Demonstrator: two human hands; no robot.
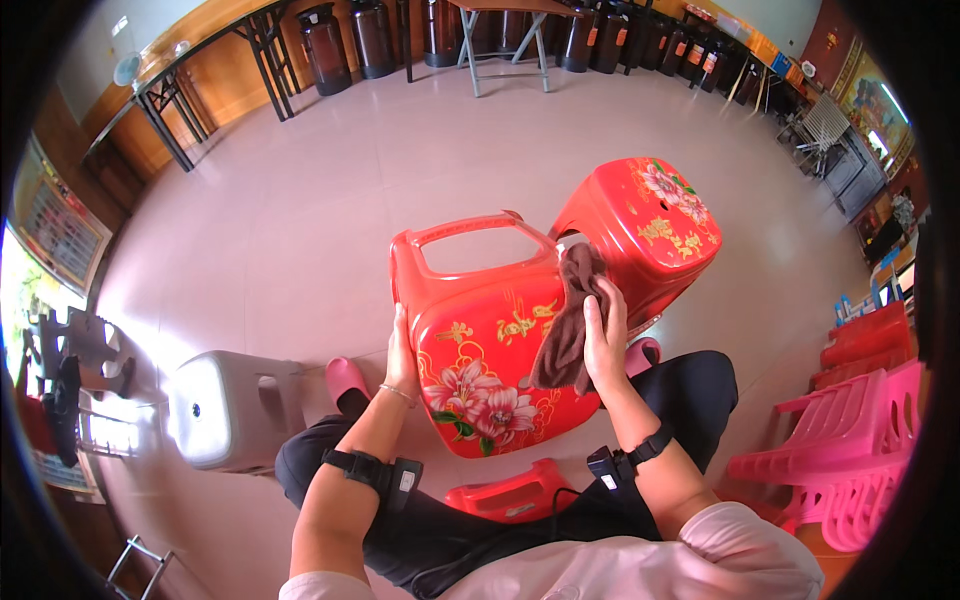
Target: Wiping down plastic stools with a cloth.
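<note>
A red plastic stool [480, 375] with printed flowers and gold characters is tilted in front of me, its seat facing me. My left hand [403, 356] grips its left edge. My right hand [606, 337] presses a brown cloth [568, 330] against the stool's right side. Just beyond the cloth, a second red floral stool [637, 217] lies tipped on the floor, its seat turned to the upper right. The fingertips of my right hand lie on the cloth, and its underside is hidden.
A grey plastic stool [232, 412] lies on its side at left. Part of another red stool [517, 491] shows between my legs. Stacked pink plastic chairs [840, 435] stand at right. Folding tables [517, 9] and dark lidded barrels [325, 49] line the far wall.
</note>
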